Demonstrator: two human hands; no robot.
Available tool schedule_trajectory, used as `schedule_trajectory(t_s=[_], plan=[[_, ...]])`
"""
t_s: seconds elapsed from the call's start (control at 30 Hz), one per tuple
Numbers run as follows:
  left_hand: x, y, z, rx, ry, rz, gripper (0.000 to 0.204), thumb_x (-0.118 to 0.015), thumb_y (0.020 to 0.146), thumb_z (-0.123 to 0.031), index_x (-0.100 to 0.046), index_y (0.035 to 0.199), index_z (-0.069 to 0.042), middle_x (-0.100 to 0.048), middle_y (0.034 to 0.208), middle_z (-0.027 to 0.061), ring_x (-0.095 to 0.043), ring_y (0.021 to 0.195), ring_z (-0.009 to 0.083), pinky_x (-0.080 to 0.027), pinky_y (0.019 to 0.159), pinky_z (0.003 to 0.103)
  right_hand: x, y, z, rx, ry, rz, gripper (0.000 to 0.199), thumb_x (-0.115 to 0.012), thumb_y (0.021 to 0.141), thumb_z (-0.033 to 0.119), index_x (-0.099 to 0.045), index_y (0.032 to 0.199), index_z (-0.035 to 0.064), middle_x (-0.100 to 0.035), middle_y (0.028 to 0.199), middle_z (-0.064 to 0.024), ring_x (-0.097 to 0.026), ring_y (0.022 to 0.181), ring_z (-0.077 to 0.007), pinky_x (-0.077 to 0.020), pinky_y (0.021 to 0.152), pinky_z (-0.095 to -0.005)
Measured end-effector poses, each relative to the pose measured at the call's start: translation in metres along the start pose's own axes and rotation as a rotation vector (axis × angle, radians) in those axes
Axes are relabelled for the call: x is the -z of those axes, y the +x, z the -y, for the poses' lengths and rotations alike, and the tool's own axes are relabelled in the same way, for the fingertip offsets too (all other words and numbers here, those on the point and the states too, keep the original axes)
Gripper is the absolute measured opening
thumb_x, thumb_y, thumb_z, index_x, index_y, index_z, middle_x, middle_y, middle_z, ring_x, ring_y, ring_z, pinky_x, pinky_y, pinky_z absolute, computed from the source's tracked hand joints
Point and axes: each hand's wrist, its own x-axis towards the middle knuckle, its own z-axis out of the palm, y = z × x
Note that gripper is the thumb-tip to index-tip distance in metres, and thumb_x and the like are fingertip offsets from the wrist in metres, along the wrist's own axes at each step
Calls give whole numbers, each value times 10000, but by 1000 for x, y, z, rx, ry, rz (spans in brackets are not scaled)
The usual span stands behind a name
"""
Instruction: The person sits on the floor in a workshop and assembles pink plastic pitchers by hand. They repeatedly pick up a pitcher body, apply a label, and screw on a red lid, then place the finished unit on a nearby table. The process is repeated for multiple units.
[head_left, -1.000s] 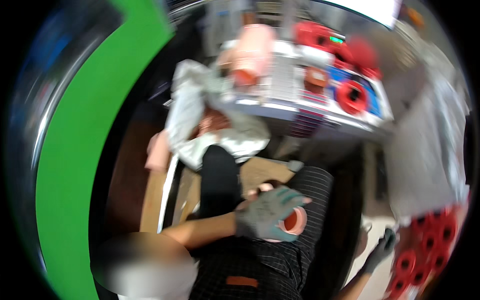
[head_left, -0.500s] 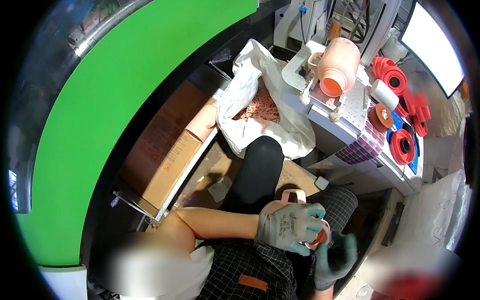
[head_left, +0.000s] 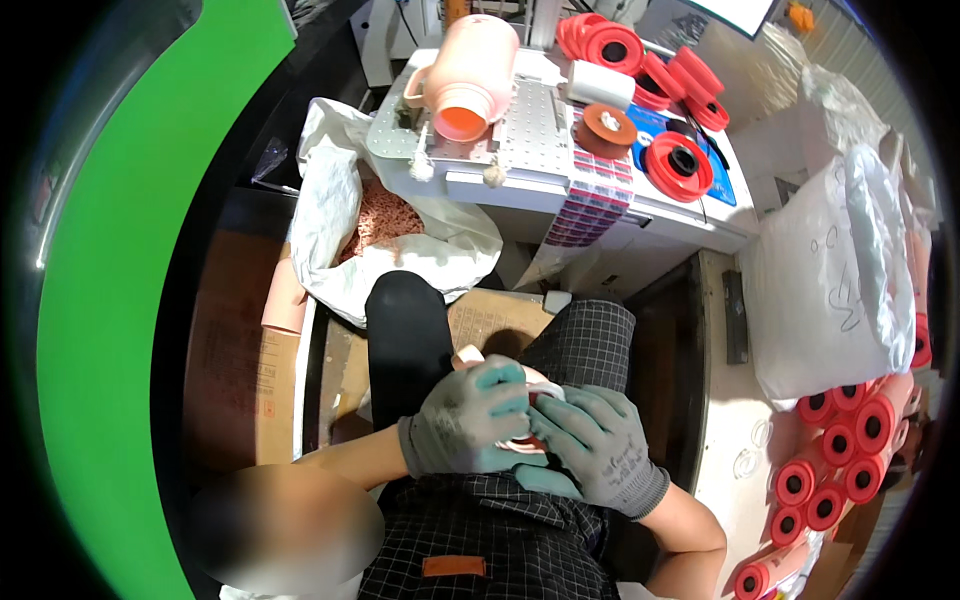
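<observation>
A pink jug [head_left: 533, 375] lies between my thighs, its mouth toward me. A white ring [head_left: 518, 445] shows around the mouth, with dark red inside. My left hand [head_left: 472, 418], in a grey and teal glove, is closed around the jug from the left, near its handle [head_left: 468, 355]. From the right, my right hand [head_left: 600, 445], gloved alike, curls its fingers over the mouth and the white ring. Both hands touch at the fingertips. Most of the jug's body is hidden beneath them.
Ahead, a second pink jug [head_left: 470, 75] lies on a perforated plate [head_left: 535, 125]. Red lids [head_left: 680, 165] and a brown roll [head_left: 605, 130] sit beside it. A white sack [head_left: 330, 215] holds pink granules. Several red-capped pink bottles [head_left: 840, 445] lie right, below a plastic bag [head_left: 820, 270].
My view has turned to the right. My right hand, earlier blurred and apart from the jug's mouth, now rests on it. The left hand still holds the jug.
</observation>
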Motion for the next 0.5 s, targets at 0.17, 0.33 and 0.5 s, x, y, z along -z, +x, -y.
schedule_trajectory(t_s=[0.17, 0.33, 0.5], plan=[[9, 10, -3, -51, 162, -4, 278, -843, 742, -355, -731, 825, -114, -628, 1003, 25, -592, 1168, 301, -540, 967, 533, -4, -5, 5, -105, 86, 72, 416, -795, 843, 436, -702, 1038, 81, -645, 1090, -64, -595, 866, -238, -462, 737, -392], [22, 19, -15, 71, 389, 56, 275, -788, 777, -291, -736, 973, -106, -657, 952, 66, -629, 1120, 300, -483, 1058, 643, -29, -7, 10, -139, 74, -62, 297, -784, 823, 342, -671, 939, 92, -618, 1073, -83, -583, 876, -254, -463, 708, -387], [37, 43, -32, 155, 525, 230, 196, -769, 770, -240, -754, 901, -96, -643, 947, 98, -625, 1036, 287, -528, 918, 505, -43, -7, 6, -42, -53, -156, 323, -805, 784, 329, -638, 905, 81, -623, 1001, -93, -564, 800, -248, -440, 660, -388]])
